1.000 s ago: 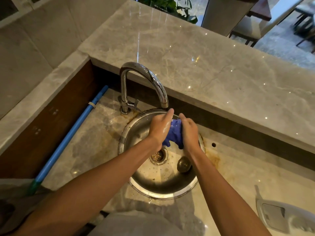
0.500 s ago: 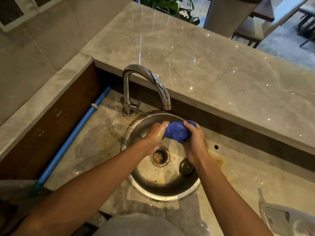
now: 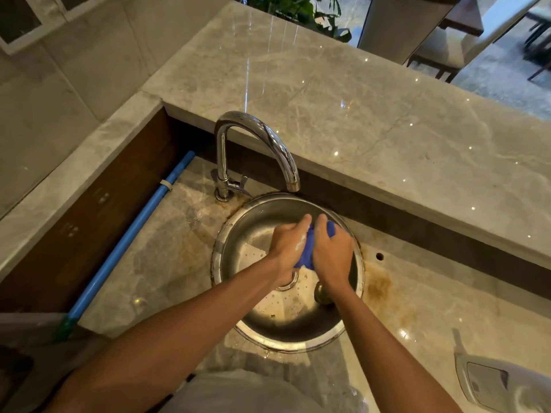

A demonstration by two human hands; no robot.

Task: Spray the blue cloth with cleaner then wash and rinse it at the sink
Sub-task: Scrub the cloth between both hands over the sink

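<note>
Both hands grip the blue cloth [image 3: 308, 251] between them over the round steel sink [image 3: 238, 234]. The left hand [image 3: 290, 244] closes on its left side, suds showing on the skin, and the right hand [image 3: 332, 254] closes over its right side, so only a bunched strip of cloth shows. Below them lie the drain [image 3: 290, 283] and a loose plug [image 3: 322, 293]. The chrome faucet [image 3: 256, 144] arches above the basin's far rim. A blue pipe [image 3: 134, 231] runs along the marble tabletop [image 3: 417, 308] to the left.
</note>
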